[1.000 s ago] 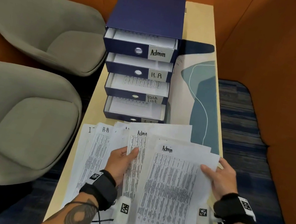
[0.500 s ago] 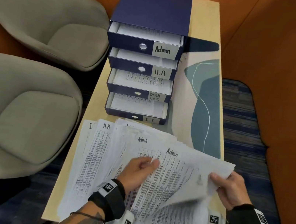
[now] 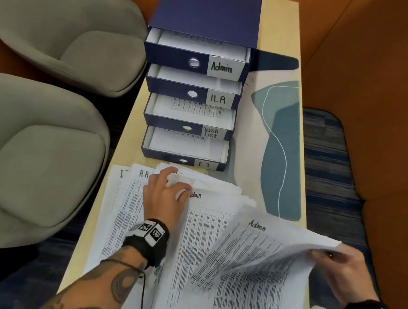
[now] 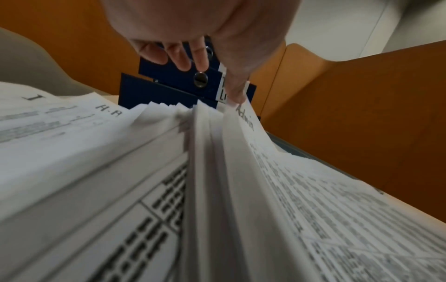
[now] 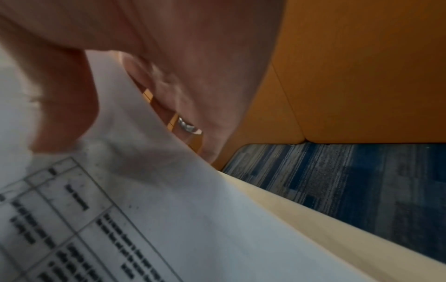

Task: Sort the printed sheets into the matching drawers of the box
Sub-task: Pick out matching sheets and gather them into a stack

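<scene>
R hand [image 3: 339, 269] pinches the Admin sheet [image 3: 257, 251] by its right edge, curled up above the pile [image 3: 117, 220]. L hand [image 3: 163, 198] rests on the pile w/ loose fingers, near the box [image 3: 210, 8] w/ 4 open drawers [image 3: 175, 57].

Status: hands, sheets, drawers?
Right hand pinches the raised Admin sheet by its right edge. Left hand open on the spread pile, thumb at a sheet edge. Admin drawer open, nothing blocking it.

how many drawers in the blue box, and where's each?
4, stacked in the box, all pulled partly open: Admin on top, then H.R, Task List, I.T at the bottom. None seems hidden.
</scene>
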Available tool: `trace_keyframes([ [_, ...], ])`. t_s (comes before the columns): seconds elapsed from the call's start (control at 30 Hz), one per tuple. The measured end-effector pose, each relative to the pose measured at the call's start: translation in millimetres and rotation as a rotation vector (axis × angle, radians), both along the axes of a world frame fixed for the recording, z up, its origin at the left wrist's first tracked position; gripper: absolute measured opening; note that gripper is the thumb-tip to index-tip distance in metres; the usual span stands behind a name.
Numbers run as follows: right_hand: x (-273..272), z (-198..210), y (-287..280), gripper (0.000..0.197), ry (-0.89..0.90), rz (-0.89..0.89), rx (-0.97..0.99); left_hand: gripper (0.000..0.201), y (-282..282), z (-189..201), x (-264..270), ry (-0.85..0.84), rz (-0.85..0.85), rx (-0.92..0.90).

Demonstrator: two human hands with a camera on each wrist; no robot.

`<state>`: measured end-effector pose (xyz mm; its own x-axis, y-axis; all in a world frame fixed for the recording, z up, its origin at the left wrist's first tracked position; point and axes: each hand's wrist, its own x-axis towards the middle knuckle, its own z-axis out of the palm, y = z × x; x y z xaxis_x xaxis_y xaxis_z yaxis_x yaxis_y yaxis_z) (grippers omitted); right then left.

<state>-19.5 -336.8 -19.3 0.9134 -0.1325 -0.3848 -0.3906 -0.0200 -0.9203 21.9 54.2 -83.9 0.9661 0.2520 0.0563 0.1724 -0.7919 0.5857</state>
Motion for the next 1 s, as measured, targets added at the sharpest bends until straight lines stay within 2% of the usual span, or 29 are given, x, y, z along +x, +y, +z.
trace_keyframes([
  [0.07,-1.2,1.6,-3.0,0.029,0.003,0.019,0.059,0.004,-1.1,3.9,-8.4,-0.123,-0.066,-0.037],
  [0.1,-0.9,0.0,-3.4,0.035,0.001,0.040,0.100,0.006,-4.8,11.2,-14.2,-0.143,-0.107,-0.131],
  [0.13,-0.3,-2.9,-3.4,0.041,0.007,0.068,0.148,0.007,-10.7,24.2,-20.7,-0.107,-0.141,-0.294],
  [0.2,3.0,-8.2,2.0,0.043,0.029,0.104,0.223,0.010,-27.1,58.3,-32.9,0.148,-0.188,-0.742],
  [0.23,5.2,-11.3,6.4,0.039,0.026,0.117,0.255,0.012,-35.6,75.5,-38.0,0.257,-0.245,-0.888],
  [0.33,9.8,-19.1,22.3,0.031,0.039,0.124,0.331,0.013,-58.4,93.4,-50.1,0.348,-0.354,-1.119],
  [0.4,10.8,-18.4,32.2,0.024,0.059,0.105,0.365,0.013,-64.8,92.8,-50.5,0.394,-0.325,-1.302],
  [0.43,10.9,-17.6,34.3,0.022,0.057,0.093,0.343,0.016,-64.5,87.7,-48.6,0.419,-0.268,-1.324],
  [0.5,10.9,-17.0,31.5,0.030,0.042,0.054,0.288,0.027,-56.8,70.8,-42.2,0.422,-0.033,-1.232],
  [0.53,10.1,-16.2,28.5,0.037,0.047,0.028,0.269,0.031,-49.3,58.1,-38.6,0.379,0.111,-1.113],
  [0.6,8.3,-15.4,20.5,0.046,0.056,-0.030,0.241,0.034,-31.3,28.9,-32.9,0.334,0.274,-0.693],
  [0.67,7.1,-13.0,14.1,0.049,0.043,-0.060,0.223,0.053,-22.5,4.9,-29.3,0.418,0.207,-0.323],
  [0.73,5.9,-12.5,10.1,0.052,0.051,-0.055,0.200,0.077,-24.1,-10.7,-27.3,0.486,0.136,-0.138],
  [0.77,4.8,-13.8,8.2,0.052,0.058,-0.049,0.191,0.082,-26.2,-15.2,-25.5,0.486,0.126,-0.096],
  [0.83,1.7,-16.4,6.0,0.049,0.069,-0.033,0.167,0.077,-28.1,-20.6,-20.6,0.473,0.134,-0.084],
  [0.93,-2.1,-17.4,6.3,0.046,0.091,-0.016,0.146,0.048,-25.9,-23.8,-14.1,0.490,0.164,-0.131],
  [1.0,-3.8,-14.2,5.8,0.039,0.101,-0.009,0.145,0.026,-22.3,-19.8,-15.3,0.437,0.182,-0.221],
])
